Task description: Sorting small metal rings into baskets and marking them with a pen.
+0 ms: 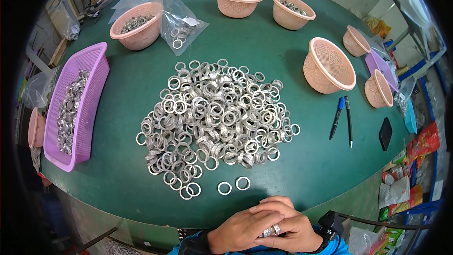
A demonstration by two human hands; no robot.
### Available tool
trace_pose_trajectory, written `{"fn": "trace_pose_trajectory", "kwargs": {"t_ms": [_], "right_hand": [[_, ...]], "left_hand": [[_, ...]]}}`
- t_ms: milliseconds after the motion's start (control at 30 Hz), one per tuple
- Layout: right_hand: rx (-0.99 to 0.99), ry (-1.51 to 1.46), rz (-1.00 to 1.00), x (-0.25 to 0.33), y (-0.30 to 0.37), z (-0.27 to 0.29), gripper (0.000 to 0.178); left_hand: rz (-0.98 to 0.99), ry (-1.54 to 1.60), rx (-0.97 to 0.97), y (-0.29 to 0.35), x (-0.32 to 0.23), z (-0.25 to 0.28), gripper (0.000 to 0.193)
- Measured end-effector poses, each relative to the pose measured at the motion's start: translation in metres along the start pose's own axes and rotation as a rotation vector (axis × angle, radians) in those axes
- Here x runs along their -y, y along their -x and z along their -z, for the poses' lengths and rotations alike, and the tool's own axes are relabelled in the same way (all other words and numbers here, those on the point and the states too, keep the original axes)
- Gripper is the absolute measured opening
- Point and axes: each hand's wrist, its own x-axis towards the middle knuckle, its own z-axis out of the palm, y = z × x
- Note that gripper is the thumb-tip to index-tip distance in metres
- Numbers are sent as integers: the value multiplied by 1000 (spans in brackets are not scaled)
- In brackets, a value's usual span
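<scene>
My left hand (240, 229) and my right hand (296, 229) are closed together at the near edge of the table. A couple of silvery metal rings (271, 231) show between them; anything deeper in the clasp is hidden. The left fingers lie across the right hand, and the right thumb runs below the rings. Just beyond my hands, two loose rings (233, 186) lie flat on the green table (118, 179). A large heap of similar metal rings (217, 113) spreads over the middle of the tabletop.
At left stands a purple basket (96, 99) holding many metal pieces. Pink baskets line the far side, one with rings (141, 38), beside a clear bag (184, 28). Another pink basket (330, 73) stands tilted at right, near two pens (343, 120) and a black phone (385, 134).
</scene>
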Motion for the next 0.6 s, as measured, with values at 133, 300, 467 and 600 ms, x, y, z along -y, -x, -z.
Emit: {"fn": "trace_pose_trajectory", "kwargs": {"t_ms": [133,300,467,600], "right_hand": [[76,144,-167,10,-3,2,22],[22,148,-189,11,-2,0,22],[44,126,-198,12,-5,1,24],[50,124,-205,14,-6,2,27]], "left_hand": [[-29,135,-68,-5,1,-2,38],[90,354,-51,-3,0,-3,39],[207,461,-30,3,-1,-2,40],[312,493,20,5,-3,3,44]]}}
